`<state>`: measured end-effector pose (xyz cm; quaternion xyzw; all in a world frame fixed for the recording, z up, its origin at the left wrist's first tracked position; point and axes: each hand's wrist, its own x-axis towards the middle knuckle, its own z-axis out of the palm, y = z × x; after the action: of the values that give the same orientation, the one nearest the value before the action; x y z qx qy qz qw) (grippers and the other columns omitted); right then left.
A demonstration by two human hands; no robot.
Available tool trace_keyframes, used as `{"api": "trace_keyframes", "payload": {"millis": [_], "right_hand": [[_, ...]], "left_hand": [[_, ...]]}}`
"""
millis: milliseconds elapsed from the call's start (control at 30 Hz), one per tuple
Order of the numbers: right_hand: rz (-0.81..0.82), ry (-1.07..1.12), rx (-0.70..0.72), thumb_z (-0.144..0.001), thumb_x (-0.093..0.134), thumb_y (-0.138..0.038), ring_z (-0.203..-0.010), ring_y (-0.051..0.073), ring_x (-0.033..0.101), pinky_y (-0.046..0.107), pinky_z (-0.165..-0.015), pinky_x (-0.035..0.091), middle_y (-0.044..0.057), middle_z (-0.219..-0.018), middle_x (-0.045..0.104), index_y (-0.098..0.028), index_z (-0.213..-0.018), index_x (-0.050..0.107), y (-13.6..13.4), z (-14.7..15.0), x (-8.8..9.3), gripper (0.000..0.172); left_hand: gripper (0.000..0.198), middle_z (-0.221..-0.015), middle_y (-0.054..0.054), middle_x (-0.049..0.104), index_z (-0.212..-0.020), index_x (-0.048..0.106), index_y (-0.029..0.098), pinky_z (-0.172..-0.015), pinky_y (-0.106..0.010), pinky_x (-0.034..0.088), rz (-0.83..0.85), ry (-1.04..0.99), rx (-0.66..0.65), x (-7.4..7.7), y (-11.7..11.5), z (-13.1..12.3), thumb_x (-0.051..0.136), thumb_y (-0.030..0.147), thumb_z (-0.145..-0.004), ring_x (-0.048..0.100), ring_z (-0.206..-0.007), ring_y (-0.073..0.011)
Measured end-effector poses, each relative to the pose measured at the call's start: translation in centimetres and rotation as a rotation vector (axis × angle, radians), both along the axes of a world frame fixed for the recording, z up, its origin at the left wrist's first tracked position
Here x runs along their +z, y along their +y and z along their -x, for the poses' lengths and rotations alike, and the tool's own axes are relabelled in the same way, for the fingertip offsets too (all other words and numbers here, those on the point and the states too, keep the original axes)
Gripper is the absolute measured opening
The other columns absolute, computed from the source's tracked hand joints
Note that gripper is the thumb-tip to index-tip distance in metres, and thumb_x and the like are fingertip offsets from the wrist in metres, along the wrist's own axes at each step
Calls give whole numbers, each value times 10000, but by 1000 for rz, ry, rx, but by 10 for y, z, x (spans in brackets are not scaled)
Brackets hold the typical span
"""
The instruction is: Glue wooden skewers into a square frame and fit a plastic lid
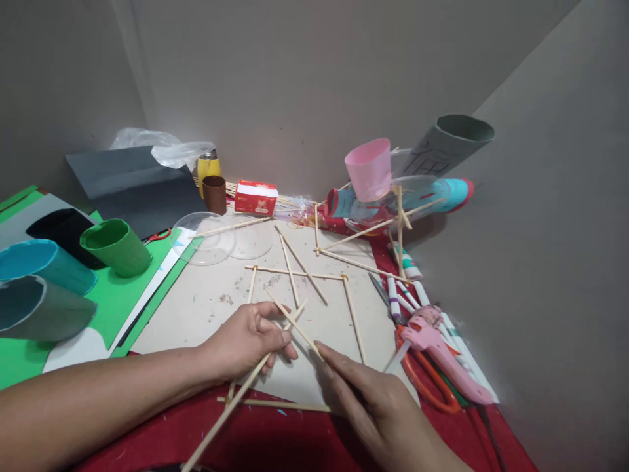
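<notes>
My left hand [250, 341] rests on the beige board [206, 308], its fingers curled round a long wooden stick [226, 410] that runs down to the lower left. My right hand [366, 396] pinches the end of a second thin stick [289, 318] that slants up to the left and crosses the first. Both sticks meet just above my left fingers. Behind them lies a frame of joined sticks [299, 274] on the board. Another stick [275, 404] lies flat along the board's near edge.
Green [116, 246], blue [44, 265] and grey [37, 308] paper cylinders lie on the left on green sheets. A pink glue gun [439, 347], orange scissors [422, 387] and markers [400, 295] sit on the right. A pink cup [368, 169] and rolled paper tubes [445, 144] stand behind. Walls close in behind and to the right.
</notes>
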<state>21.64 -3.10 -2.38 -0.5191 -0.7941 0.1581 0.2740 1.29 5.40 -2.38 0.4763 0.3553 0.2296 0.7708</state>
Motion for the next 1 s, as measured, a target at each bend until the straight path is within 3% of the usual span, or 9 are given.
{"api": "trace_keyframes", "payload": {"millis": [500,767,1000], "right_hand": [[33,-5,-26,-934,439,-196,-917,173,718,217,-788,578,81,-1052,740,-174,-1273,592,-3,-2,3,372],[73,-16,-70,-939,435,-231,-830,179,735,210,-695,581,95,-997,752,-157,-1293,571,-4,-2,1,386],[80,-48,-64,-943,432,-249,-752,175,738,205,-634,571,78,-917,764,-153,-1278,577,-3,-1,0,377]], "left_hand": [[429,-706,-63,694,-1003,517,125,-395,-190,397,8,-12,-4,-2,1,0,698,419,-747,446,-363,-50],[391,-686,-50,687,-926,522,131,-382,-190,408,52,-10,11,3,1,-1,714,397,-714,455,-360,-54],[302,-689,-46,687,-862,526,137,-369,-164,396,53,-42,-15,-3,0,-1,708,339,-730,450,-362,-40]]}}
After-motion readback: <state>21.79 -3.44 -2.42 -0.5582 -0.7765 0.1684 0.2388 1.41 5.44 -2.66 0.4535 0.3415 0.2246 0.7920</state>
